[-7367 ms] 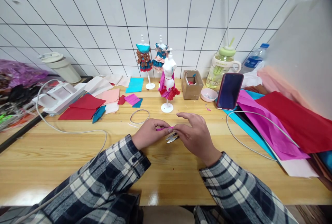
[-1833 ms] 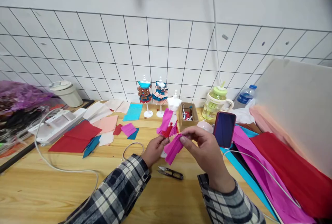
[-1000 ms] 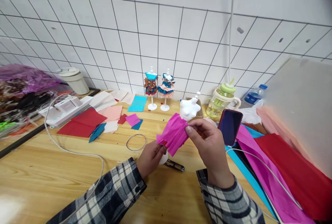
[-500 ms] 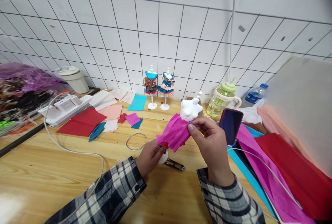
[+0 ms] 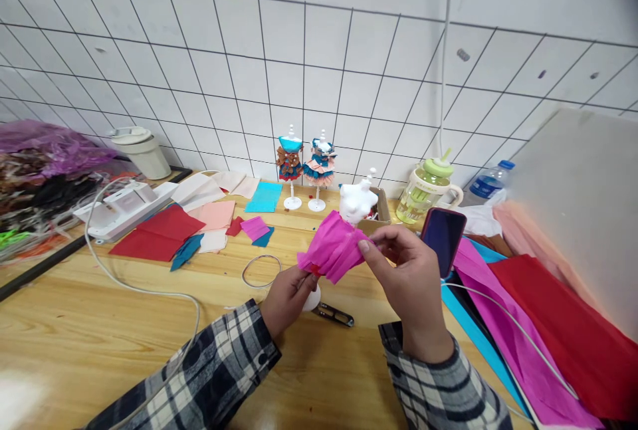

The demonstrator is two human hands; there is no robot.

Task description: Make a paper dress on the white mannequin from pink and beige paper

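Observation:
A small white dress-form mannequin (image 5: 357,201) is tilted in front of me, its top leaning right. Gathered magenta fabric (image 5: 333,245) wraps its lower body like a skirt, and a bit of red cloth (image 5: 315,270) shows under the lower edge. My left hand (image 5: 288,300) is closed around the stand just below the skirt; the stem is hidden by the fingers. With thumb and forefinger, my right hand (image 5: 409,287) pinches the magenta fabric at its right edge. Black thread snips (image 5: 336,315) lie on the table beside the white round base (image 5: 312,299).
Two dressed mannequins (image 5: 291,164) stand at the wall. Fabric pieces (image 5: 154,230), a metal ring (image 5: 261,271) and a power strip (image 5: 124,214) lie left. A phone (image 5: 443,240), drink jar (image 5: 423,194), bottle (image 5: 488,184) and folded cloth (image 5: 563,323) stand or lie right. A small box (image 5: 381,214) sits behind.
The mannequin's top has swung a little left and is more upright, uncovering more of the box behind. Both hands keep their hold; the right hand has barely shifted.

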